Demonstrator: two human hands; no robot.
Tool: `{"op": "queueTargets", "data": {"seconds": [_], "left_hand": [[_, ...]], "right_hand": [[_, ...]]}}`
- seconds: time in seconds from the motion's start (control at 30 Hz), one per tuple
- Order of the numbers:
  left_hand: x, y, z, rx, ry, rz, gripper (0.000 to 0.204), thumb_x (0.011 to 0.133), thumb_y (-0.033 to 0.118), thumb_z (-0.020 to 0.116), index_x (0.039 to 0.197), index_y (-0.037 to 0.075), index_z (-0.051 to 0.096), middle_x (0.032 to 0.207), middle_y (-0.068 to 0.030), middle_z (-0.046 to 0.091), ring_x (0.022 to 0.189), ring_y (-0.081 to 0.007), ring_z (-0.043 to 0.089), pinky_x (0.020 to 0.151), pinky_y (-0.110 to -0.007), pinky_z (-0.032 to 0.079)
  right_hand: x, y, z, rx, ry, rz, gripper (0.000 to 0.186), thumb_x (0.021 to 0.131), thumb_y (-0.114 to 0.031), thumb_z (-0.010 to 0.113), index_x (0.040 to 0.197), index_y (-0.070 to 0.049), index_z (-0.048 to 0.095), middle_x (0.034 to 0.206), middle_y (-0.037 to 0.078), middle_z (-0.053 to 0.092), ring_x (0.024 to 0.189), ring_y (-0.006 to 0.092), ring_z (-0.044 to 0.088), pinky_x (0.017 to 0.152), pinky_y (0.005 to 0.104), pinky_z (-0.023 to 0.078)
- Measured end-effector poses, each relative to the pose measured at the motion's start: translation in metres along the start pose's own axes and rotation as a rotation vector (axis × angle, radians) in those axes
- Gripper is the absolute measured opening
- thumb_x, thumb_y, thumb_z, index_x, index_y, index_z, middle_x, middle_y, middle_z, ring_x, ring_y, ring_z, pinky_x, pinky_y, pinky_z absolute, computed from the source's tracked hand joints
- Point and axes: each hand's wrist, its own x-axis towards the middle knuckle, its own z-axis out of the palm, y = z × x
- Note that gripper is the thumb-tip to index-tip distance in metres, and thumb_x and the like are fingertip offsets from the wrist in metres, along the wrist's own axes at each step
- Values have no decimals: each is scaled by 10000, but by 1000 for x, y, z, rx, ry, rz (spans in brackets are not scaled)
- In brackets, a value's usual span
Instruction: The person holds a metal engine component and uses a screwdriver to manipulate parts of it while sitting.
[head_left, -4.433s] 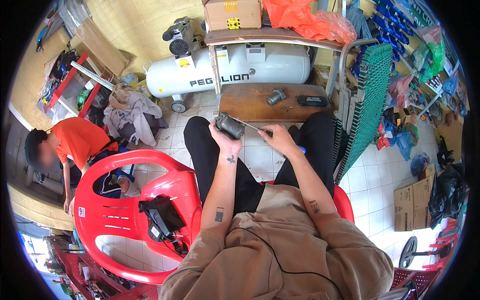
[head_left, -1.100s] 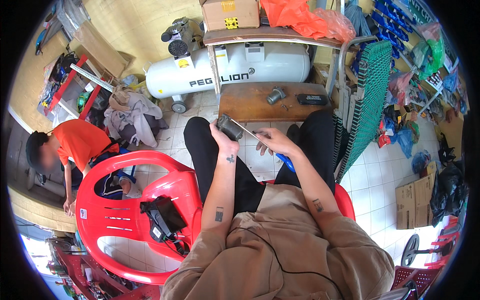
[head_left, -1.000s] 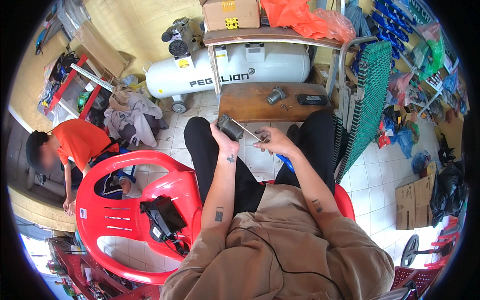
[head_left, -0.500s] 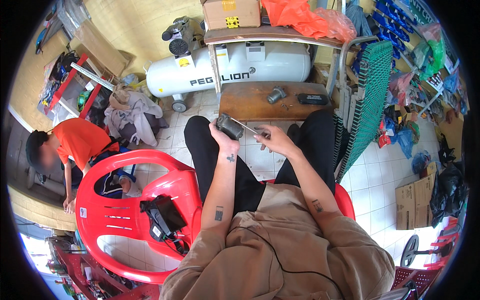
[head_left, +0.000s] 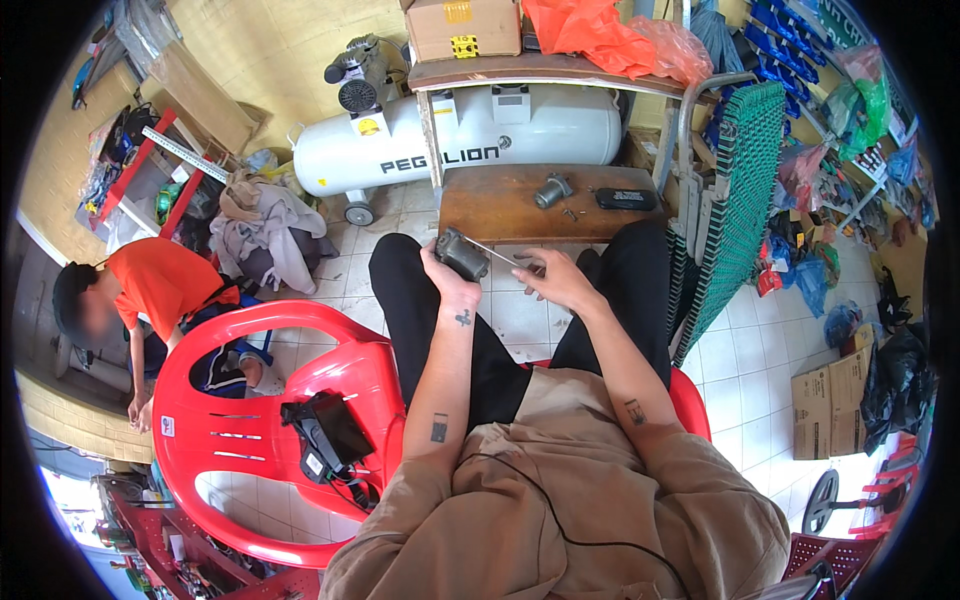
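Observation:
Over my knees, my left hand (head_left: 450,282) is wrapped round a dark grey, cylindrical metal part (head_left: 463,258) that looks like a small motor. My right hand (head_left: 556,280) has its fingers closed on a slim silver rod-like tool (head_left: 497,254). The far end of the tool reaches across the top of the metal part; its tip is too small to make out. On the low brown bench (head_left: 490,207) ahead lie a second grey metal part (head_left: 552,190) and a black oblong case (head_left: 626,198), with a few tiny pieces between them.
At the left stands a red plastic chair (head_left: 270,313) with a black strapped device (head_left: 335,432) on its seat. Beyond it a person in an orange shirt (head_left: 165,285) bends down. A white air compressor (head_left: 400,140) is behind the bench. A green woven folding chair (head_left: 735,200) leans at the right.
Both hands, with the metal part and the tool, have shifted very slightly to the right. My grip on each looks the same.

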Motion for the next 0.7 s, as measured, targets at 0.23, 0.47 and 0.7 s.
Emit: {"op": "queueTargets", "data": {"seconds": [0.23, 0.47, 0.7], "left_hand": [[-1, 1, 0, 4, -26, -4, 372, 922, 456, 459, 969, 131, 633, 900, -36, 666, 805, -233, 629, 722, -390, 523], [-1, 0, 0, -8, -35, -12, 377, 919, 457, 465, 975, 125, 633, 913, -44, 663, 809, -238, 624, 725, -405, 526], [-5, 2, 3, 6, -25, -30, 376, 920, 456, 466, 974, 124, 632, 917, -43, 664, 812, -238, 621, 732, -399, 524]], "right_hand": [[7, 18, 0, -37, 111, -66, 397, 844, -175, 772, 1201, -36, 667, 858, 141, 734, 707, 237, 713, 719, 358, 546], [7, 19, 1, 21, -1, 5, 403, 836, -181, 781, 1185, -16, 664, 868, 147, 732, 672, 244, 692, 732, 372, 544], [7, 19, -1, -82, 150, -91, 348, 853, -168, 761, 1144, 3, 675, 890, 157, 731, 693, 238, 702, 747, 371, 540]]}}
